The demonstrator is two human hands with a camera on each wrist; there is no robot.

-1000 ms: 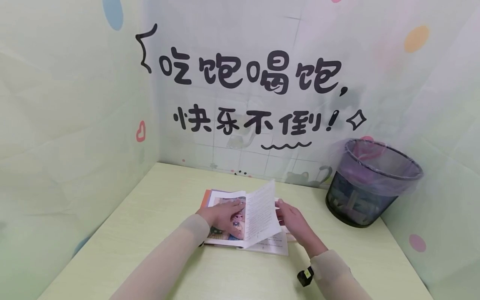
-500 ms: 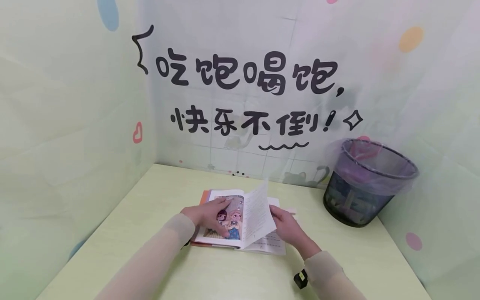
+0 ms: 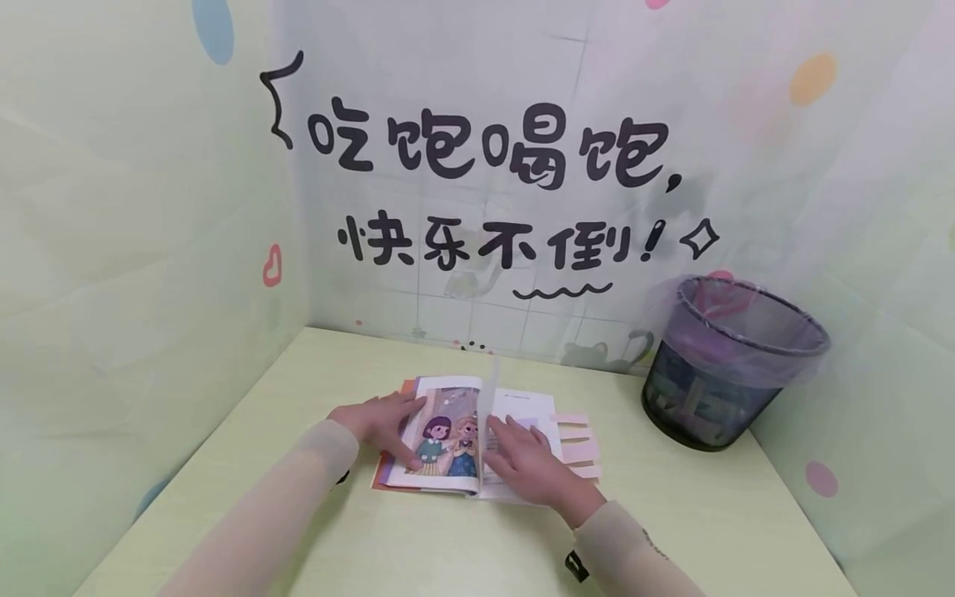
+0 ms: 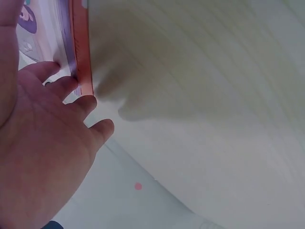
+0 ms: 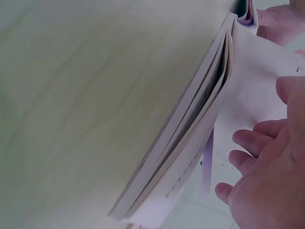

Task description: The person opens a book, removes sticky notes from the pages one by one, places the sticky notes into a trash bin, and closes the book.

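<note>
A picture book (image 3: 518, 406) lies spread on the table, with an illustration of two figures on its left page (image 3: 448, 456). One leaf (image 3: 488, 394) stands nearly upright at the spine. My right hand (image 3: 533, 464) is over the right side, its fingers fairly straight against that leaf; the right wrist view shows the leaf (image 5: 259, 71) beside the fingers. My left hand (image 3: 380, 423) rests at the left margin, fingers spread. In the left wrist view its fingertips reach the orange cover edge (image 4: 82, 47).
Pink tabs (image 3: 578, 448) stick out past the book's right edge. A dark wastebasket (image 3: 701, 398) with a purple liner stands at the back right. Printed wall sheets (image 3: 477, 315) enclose the pale table (image 3: 418, 547) at the back and sides.
My right hand has moved left, swinging the leaf from leaning right to nearly upright. My left hand has slid left toward the page's outer margin, uncovering more of the picture.
</note>
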